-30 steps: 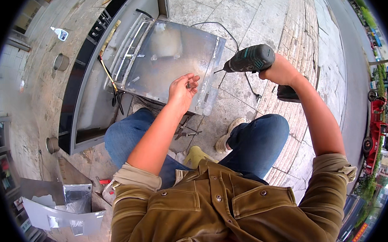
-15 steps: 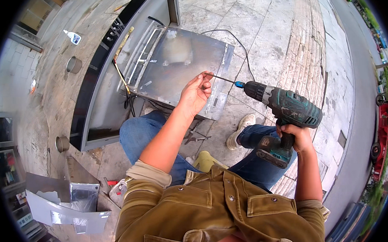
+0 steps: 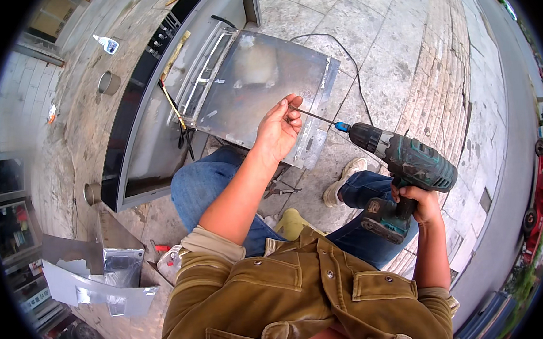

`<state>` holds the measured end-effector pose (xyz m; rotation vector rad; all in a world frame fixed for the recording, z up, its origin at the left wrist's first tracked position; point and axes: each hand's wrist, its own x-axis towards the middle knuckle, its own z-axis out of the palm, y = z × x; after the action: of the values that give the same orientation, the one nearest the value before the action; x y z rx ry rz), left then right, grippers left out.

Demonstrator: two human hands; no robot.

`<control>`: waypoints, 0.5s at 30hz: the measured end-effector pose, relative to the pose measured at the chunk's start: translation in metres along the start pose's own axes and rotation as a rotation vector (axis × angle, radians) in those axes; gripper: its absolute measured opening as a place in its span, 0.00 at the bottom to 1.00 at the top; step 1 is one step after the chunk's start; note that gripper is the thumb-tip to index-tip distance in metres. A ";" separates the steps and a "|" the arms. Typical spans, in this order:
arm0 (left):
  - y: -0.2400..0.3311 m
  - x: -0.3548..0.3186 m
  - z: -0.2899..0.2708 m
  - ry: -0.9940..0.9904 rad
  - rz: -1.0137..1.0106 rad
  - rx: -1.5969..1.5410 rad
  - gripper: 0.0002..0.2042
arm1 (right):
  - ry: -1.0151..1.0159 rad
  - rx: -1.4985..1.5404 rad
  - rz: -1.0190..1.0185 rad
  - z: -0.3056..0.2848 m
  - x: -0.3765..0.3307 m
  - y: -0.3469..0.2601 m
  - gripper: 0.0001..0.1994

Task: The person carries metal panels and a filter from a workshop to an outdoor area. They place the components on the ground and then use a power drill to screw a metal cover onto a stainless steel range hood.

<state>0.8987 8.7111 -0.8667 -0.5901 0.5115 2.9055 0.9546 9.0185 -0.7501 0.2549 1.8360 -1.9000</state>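
Note:
My right hand grips the handle of a worn black-and-teal cordless drill, which points to the left. A long, thin driver bit with a blue collar at its base runs out from the chuck. With fingertips pinched together, my left hand holds the far end of the bit; whether a small screw sits there is hidden by the fingers. Beneath and beyond that hand lies a flat grey metal panel, joined to a steel-framed appliance with a black front strip.
A black cable curves over the paving behind the panel. Pliers-like tools lie between my feet. At left are an open carton, two metal rings and a spray bottle. A road runs along the right.
The whole view has shifted slightly, so the scene sits a little further right. Both hands keep their holds on the bit and the drill.

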 end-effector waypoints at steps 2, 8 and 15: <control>0.000 0.002 0.001 0.015 0.001 0.014 0.09 | 0.009 -0.005 0.002 0.001 0.000 0.001 0.20; -0.006 0.012 0.009 0.037 0.047 0.109 0.09 | 0.049 -0.042 -0.003 0.002 -0.003 0.002 0.18; -0.010 0.020 0.012 0.013 0.053 0.134 0.10 | 0.069 -0.121 0.041 -0.012 -0.003 0.011 0.11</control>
<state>0.8783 8.7262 -0.8669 -0.5846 0.7277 2.8886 0.9600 9.0313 -0.7592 0.3182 1.9670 -1.7651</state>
